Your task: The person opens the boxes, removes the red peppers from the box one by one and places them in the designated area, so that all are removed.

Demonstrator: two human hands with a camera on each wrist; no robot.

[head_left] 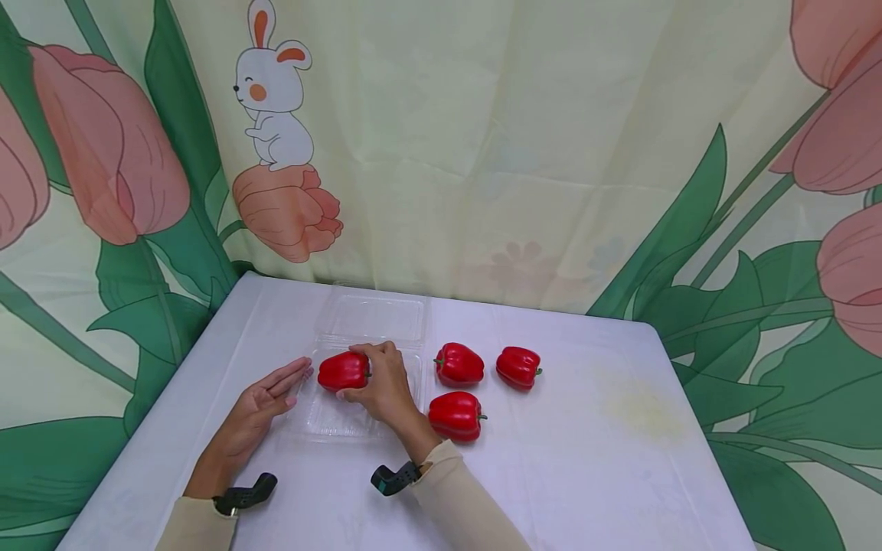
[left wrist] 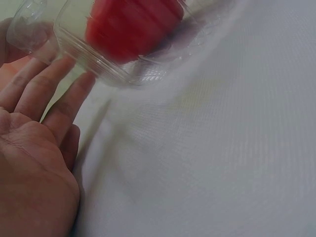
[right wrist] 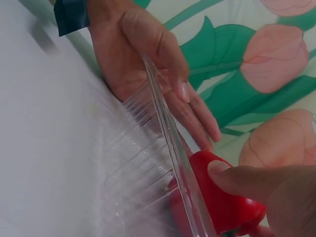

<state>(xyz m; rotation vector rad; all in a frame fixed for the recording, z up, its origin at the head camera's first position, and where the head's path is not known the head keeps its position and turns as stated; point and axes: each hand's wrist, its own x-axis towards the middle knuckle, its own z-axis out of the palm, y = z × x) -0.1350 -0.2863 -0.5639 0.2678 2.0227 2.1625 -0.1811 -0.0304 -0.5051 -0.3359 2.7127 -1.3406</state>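
A red bell pepper (head_left: 342,372) is in my right hand (head_left: 383,386), pinched between thumb and fingers over the left part of a clear plastic clamshell box (head_left: 338,425). In the right wrist view the thumb lies on the pepper (right wrist: 222,197) just beyond the box's rim. My left hand (head_left: 265,402) is at the box's left side, palm up with fingers extended. The left wrist view shows its fingertips (left wrist: 88,79) at the clear wall; whether they press on it I cannot tell. The box's lid (head_left: 375,315) lies folded back behind the base.
Right of the box lie three more red bell peppers: one near the box's back corner (head_left: 459,364), one farther right (head_left: 518,368) and one in front (head_left: 457,417). They rest on a white-covered table (head_left: 586,474). A tulip-print curtain (head_left: 427,153) hangs behind.
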